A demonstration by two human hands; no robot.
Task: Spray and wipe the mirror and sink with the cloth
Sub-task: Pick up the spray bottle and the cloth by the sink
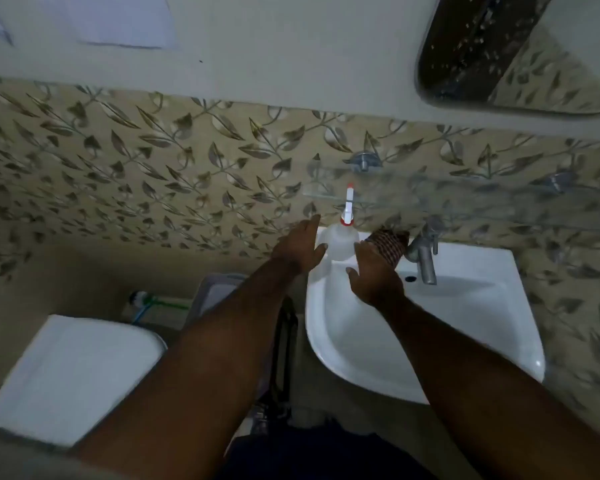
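Note:
A clear spray bottle (340,242) with a white and red nozzle stands on the back left rim of the white sink (465,327). My left hand (300,247) is just left of the bottle, fingers spread, holding nothing. My right hand (373,271) is just right of the bottle, over the basin, with its fingers on a red and dark patterned cloth (388,244) that lies on the sink's back rim. Whether the fingers grip the cloth I cannot tell. The mirror (513,50) hangs at the upper right, speckled with droplets.
A metal tap (425,258) stands right of the cloth. A glass shelf (430,188) on metal brackets juts from the leaf-patterned wall above the sink. A white toilet (70,375) sits at the lower left, with a brush (146,301) behind it.

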